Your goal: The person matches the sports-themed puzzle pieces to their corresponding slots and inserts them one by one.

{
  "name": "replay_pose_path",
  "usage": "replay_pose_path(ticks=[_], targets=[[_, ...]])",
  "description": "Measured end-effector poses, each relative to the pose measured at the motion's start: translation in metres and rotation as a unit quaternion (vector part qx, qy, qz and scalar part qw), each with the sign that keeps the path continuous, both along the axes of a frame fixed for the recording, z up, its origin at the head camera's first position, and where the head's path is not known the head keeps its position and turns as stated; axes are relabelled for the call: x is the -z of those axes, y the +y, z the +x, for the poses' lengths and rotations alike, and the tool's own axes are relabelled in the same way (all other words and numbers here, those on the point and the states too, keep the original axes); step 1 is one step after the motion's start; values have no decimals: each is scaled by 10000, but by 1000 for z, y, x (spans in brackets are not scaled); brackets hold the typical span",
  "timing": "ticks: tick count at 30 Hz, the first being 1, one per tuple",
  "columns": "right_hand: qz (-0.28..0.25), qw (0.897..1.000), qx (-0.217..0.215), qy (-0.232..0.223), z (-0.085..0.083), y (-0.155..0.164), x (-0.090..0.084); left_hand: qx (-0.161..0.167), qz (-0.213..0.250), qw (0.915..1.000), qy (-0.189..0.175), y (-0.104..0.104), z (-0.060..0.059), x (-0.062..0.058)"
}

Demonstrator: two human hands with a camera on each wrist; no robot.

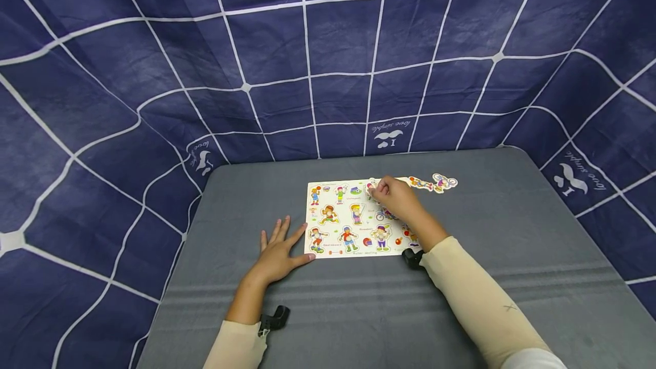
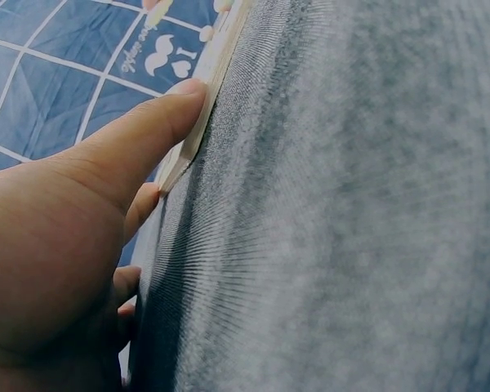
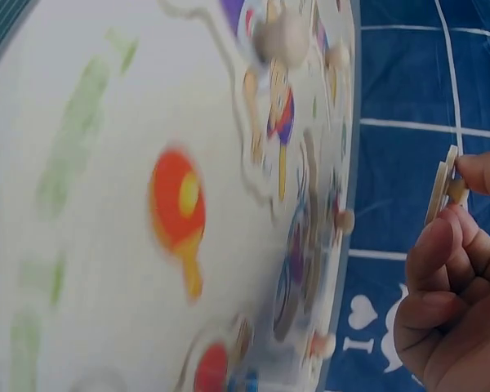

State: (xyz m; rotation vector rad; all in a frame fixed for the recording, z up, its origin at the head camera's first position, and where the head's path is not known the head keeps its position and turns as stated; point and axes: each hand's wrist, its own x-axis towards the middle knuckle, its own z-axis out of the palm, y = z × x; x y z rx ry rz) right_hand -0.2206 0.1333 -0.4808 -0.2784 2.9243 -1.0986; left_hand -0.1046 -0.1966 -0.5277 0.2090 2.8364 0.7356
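Note:
A white wooden peg puzzle board (image 1: pixel 328 244) with pictures of children at sports lies on the grey table. My left hand (image 1: pixel 277 255) rests at the board's left side, fingers spread and straight, the thumb against its near left corner. In the left wrist view that thumb (image 2: pixel 159 118) touches the board's pale edge (image 2: pixel 202 131). Over the far right part of the board, my right hand (image 1: pixel 401 198) pinches a small puzzle piece (image 3: pixel 438 192) by its knob. The piece is held up off the board, seen edge-on in the right wrist view; its picture is mostly hidden.
Two loose puzzle pieces, a figure (image 1: pixel 421 184) and a cyclist (image 1: pixel 443 183), lie by the board's far right corner. Several knobbed pieces sit in the board. A dark blue checked cloth (image 1: pixel 338 101) hangs behind the grey table (image 1: pixel 359 312) and at both sides.

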Motion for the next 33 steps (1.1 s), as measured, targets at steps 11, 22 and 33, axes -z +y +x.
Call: replay_pose_path(ticks=[11, 22, 33], targets=[[-24, 9999, 97, 108, -8, -31, 10, 18, -34, 10000, -38, 2, 0, -1], [101, 9998, 156, -44, -15, -62, 13, -12, -37, 10000, -34, 1, 0, -1], [562, 9974, 153, -430, -22, -82, 18, 7, -29, 10000, 14, -1, 0, 0]])
